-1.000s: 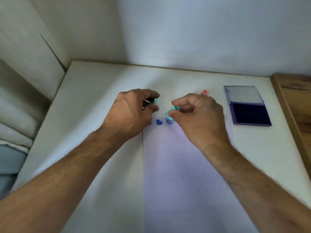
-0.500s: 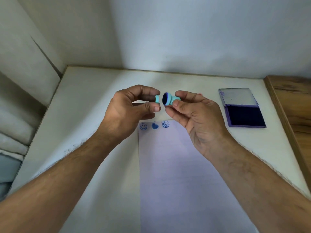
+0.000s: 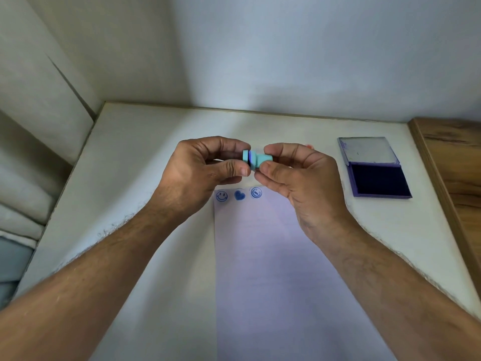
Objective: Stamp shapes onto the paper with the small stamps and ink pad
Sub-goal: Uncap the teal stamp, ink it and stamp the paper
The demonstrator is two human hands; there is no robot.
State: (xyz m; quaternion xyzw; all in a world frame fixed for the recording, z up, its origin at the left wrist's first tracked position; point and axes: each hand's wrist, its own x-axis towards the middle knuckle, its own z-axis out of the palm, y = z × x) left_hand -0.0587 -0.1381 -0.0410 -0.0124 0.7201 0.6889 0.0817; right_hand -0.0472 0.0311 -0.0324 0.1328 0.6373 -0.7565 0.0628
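While three prints sit on the paper, a teal stamp is being capped.
Right hand fingers pinch the stamp above the desk — left hand fingers pinch its cap against it; most of the sheet remains blank, ink pad open nearby.

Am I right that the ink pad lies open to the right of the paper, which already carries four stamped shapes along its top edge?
Not quite: the head view shows three stamped shapes along the top edge of the paper, not four. The ink pad does lie open to its right.
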